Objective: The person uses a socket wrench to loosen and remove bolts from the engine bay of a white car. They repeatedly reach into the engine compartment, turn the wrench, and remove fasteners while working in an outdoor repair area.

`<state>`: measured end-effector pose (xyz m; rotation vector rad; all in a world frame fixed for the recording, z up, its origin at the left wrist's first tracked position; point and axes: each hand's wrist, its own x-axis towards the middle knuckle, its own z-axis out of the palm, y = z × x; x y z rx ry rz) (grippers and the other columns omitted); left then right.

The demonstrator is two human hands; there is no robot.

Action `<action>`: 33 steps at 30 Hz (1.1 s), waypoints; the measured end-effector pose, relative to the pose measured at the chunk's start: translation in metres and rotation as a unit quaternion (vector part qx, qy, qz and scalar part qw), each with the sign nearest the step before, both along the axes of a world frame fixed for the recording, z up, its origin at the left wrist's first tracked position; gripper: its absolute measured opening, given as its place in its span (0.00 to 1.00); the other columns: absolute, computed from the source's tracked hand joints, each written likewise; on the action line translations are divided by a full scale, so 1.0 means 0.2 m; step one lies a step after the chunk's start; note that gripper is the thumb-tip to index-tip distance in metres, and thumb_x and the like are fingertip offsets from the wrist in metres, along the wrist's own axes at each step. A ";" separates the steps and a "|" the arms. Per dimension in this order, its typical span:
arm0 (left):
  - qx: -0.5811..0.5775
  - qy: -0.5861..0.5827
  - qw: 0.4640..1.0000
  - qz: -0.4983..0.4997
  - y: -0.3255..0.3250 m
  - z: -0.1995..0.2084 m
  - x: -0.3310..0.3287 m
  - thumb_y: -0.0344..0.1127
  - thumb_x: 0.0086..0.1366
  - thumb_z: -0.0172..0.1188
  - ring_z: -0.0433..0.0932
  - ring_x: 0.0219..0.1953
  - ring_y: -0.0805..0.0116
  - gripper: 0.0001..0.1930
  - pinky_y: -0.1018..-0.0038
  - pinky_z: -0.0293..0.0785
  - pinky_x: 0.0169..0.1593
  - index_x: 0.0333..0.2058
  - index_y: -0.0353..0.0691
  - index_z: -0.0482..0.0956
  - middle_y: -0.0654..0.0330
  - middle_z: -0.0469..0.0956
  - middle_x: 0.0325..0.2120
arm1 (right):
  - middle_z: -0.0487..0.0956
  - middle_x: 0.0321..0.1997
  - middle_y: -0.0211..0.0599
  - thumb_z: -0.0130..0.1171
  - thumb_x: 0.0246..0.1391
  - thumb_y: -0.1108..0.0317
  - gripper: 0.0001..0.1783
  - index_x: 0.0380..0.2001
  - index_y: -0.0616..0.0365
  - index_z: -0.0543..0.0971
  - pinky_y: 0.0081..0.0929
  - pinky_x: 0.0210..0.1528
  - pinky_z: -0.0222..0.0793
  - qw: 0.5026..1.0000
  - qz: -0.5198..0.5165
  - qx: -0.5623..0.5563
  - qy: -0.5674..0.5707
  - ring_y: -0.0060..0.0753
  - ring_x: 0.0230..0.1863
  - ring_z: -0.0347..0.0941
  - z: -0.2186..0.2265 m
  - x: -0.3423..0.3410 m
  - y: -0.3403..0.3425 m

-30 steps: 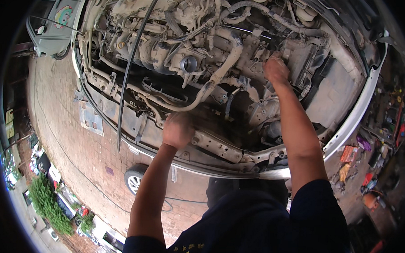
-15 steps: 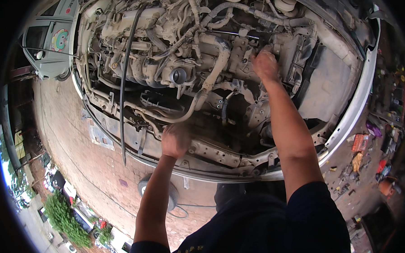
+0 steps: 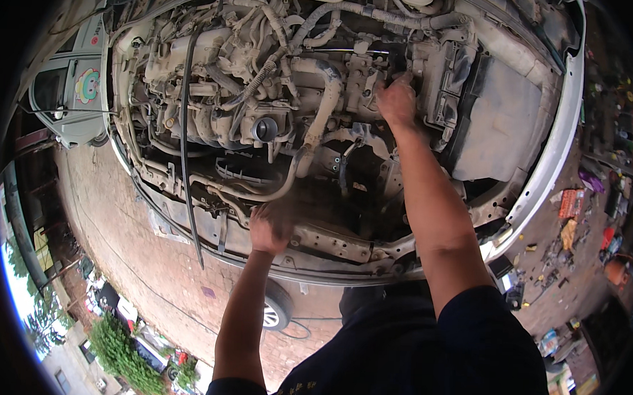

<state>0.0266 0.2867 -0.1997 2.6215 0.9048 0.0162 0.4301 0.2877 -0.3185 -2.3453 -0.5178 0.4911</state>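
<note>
I stand over a dusty engine bay. Deep in its right half, my right hand (image 3: 396, 102) is closed beside a grey-brown metal housing (image 3: 360, 86); whatever lies in its fingers is hidden. A thin shiny rod (image 3: 351, 51) runs sideways just beyond that hand. My left hand (image 3: 269, 229) is low at the front crossmember (image 3: 328, 245), its fingers blurred and dark, so their grip does not show. Between the hands lie a thick dusty hose (image 3: 327, 106) and a dark gap in the bay. The round throttle opening (image 3: 264, 129) is beyond my left hand.
A long black prop bar (image 3: 185, 135) crosses the bay at the left. A battery-side flat panel (image 3: 496, 120) lies right of my right arm. A wheel (image 3: 276, 305) rests on the brick ground, a grey car (image 3: 59, 94) stands far left, and scattered parts lie right.
The view has shifted and turned slightly, so the engine bay appears further left. Both hands stay near the same parts, with the right hand slightly nearer me relative to the shiny rod.
</note>
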 end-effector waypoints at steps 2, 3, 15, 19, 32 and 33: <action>-0.009 0.008 1.000 -0.015 0.02 -0.03 0.03 0.41 0.51 0.59 0.77 0.46 0.49 0.19 0.57 0.70 0.50 0.41 0.40 0.81 0.50 0.80 0.43 | 0.81 0.32 0.57 0.55 0.60 0.53 0.26 0.49 0.65 0.66 0.48 0.37 0.76 0.990 -0.055 0.055 0.118 0.53 0.34 0.81 -0.17 0.22 0.09; -0.009 -0.006 1.000 -0.010 0.03 -0.03 0.06 0.40 0.52 0.58 0.76 0.45 0.48 0.16 0.57 0.69 0.50 0.39 0.39 0.81 0.50 0.80 0.42 | 0.82 0.31 0.54 0.54 0.61 0.53 0.26 0.50 0.65 0.66 0.46 0.34 0.75 0.973 -0.086 0.086 0.194 0.50 0.31 0.81 -0.18 0.28 0.11; -0.022 -0.002 1.000 0.014 0.00 0.04 0.04 0.38 0.53 0.55 0.76 0.42 0.47 0.13 0.56 0.68 0.49 0.33 0.37 0.80 0.50 0.80 0.38 | 0.59 0.17 0.27 0.46 0.64 0.64 0.13 0.24 0.53 0.65 0.29 0.21 0.48 0.566 -0.419 0.423 0.570 0.28 0.17 0.54 -0.02 0.26 0.22; 0.001 -0.021 1.000 0.016 -0.01 0.02 0.02 0.37 0.53 0.56 0.75 0.41 0.48 0.12 0.57 0.69 0.49 0.32 0.38 0.79 0.51 0.79 0.37 | 0.58 0.18 0.28 0.47 0.64 0.63 0.13 0.25 0.52 0.63 0.29 0.21 0.48 0.565 -0.454 0.434 0.536 0.27 0.17 0.52 0.04 0.18 0.24; -0.015 0.013 1.000 0.006 0.00 0.04 0.05 0.38 0.54 0.55 0.76 0.43 0.47 0.13 0.57 0.69 0.49 0.36 0.37 0.80 0.49 0.80 0.40 | 0.70 0.20 0.29 0.56 0.58 0.60 0.10 0.29 0.51 0.68 0.31 0.18 0.58 0.667 -0.393 0.426 0.468 0.31 0.15 0.63 0.15 -0.39 0.32; -0.018 0.013 1.000 0.009 -0.02 0.04 0.04 0.38 0.55 0.54 0.76 0.43 0.47 0.14 0.56 0.69 0.48 0.36 0.37 0.80 0.49 0.80 0.40 | 0.69 0.19 0.29 0.55 0.59 0.63 0.10 0.28 0.53 0.68 0.30 0.17 0.57 0.672 -0.393 0.425 0.461 0.29 0.15 0.63 0.18 -0.46 0.33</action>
